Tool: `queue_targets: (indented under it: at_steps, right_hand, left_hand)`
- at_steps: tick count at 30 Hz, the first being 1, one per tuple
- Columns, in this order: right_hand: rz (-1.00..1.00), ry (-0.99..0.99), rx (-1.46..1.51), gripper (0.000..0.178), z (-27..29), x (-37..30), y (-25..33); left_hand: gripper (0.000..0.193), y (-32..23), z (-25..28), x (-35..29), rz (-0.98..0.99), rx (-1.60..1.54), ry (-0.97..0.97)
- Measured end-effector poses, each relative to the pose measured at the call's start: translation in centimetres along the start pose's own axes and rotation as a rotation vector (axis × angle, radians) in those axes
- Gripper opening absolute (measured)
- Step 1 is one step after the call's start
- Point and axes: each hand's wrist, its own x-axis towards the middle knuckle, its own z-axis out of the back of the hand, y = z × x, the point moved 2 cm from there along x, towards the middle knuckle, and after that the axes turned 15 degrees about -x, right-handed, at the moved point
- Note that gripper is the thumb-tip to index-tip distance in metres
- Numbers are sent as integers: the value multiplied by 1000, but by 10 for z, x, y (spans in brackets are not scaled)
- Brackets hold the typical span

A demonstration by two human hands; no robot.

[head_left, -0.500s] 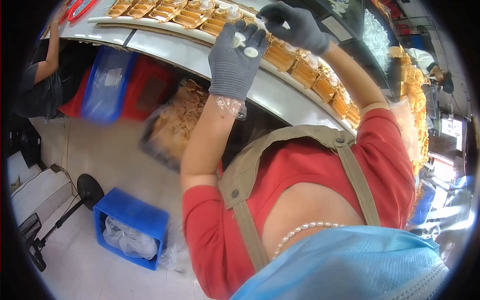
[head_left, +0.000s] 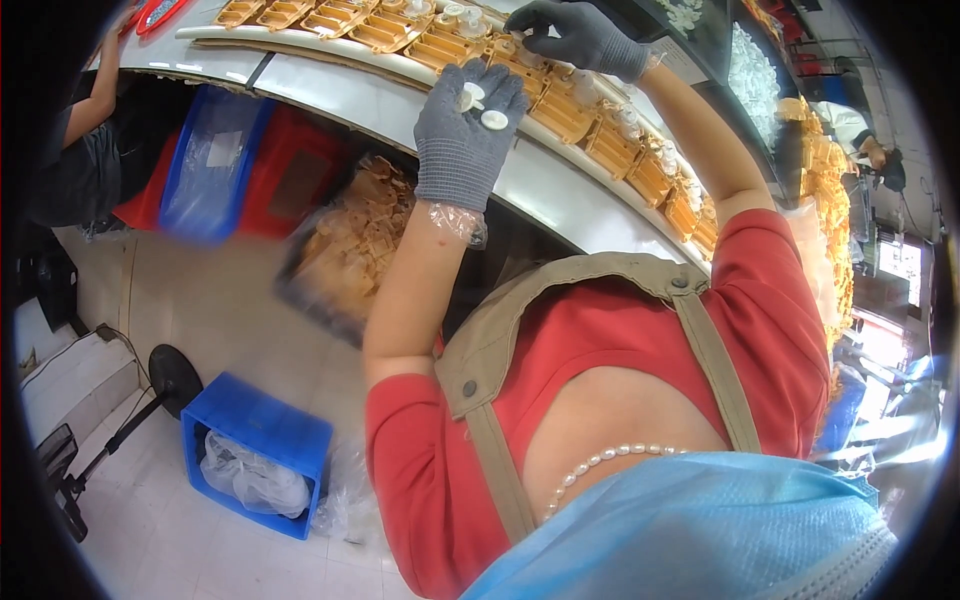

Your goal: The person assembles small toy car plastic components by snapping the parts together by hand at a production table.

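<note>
My left hand (head_left: 462, 150), in a grey knitted glove, is cupped palm up at the near edge of the workbench. Small white round plastic pieces (head_left: 494, 120) lie in its palm and against its fingers; one has a short stem. Beyond it and to the right, my gloved right hand (head_left: 588, 42) hovers over a row of orange plastic trays (head_left: 562, 112). Its thumb and fingers come together over a tray, and what lies between their tips is too small to name. White and clear round parts (head_left: 455, 20) sit in several of the trays.
The white bench edge (head_left: 560, 205) curves across in front of me. Below stand red and blue bins (head_left: 215, 165) and a bag of orange pieces (head_left: 350, 245). A blue crate (head_left: 260, 425) rests on the floor beside a fan (head_left: 175, 380). Another person's arm (head_left: 100, 95) shows far left.
The right hand has lowered toward the trays, and the white piece seen by its fingers no longer shows there. My left hand has shifted slightly nearer, its fingers a little more spread.
</note>
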Motion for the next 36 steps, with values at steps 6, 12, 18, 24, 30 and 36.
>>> queue_targets:
  at_steps: [6, 12, 18, 24, 30, 36]
  right_hand:
    - [-60, -12, 25, 26, 1, -1, -3]
    - [6, -2, 8, 26, 2, 2, -3]
    - [-38, 66, -14, 26, 4, 5, -1]
    - [-22, 59, -31, 29, 0, 5, -1]
    - [99, -290, -138, 25, 14, -18, 38]
    - [30, 17, 136, 20, -19, -57, 66]
  left_hand:
    - [51, 2, -2, -2, -8, -12, -7]
    - [50, 2, 1, 2, -8, -15, -15]
    - [51, 0, 0, 2, -13, -13, -1]
    - [53, 1, 0, 2, -7, 9, 24]
    - [52, 7, -1, 1, -20, 2, 48]
    - [40, 20, -3, -1, -9, -11, 72]
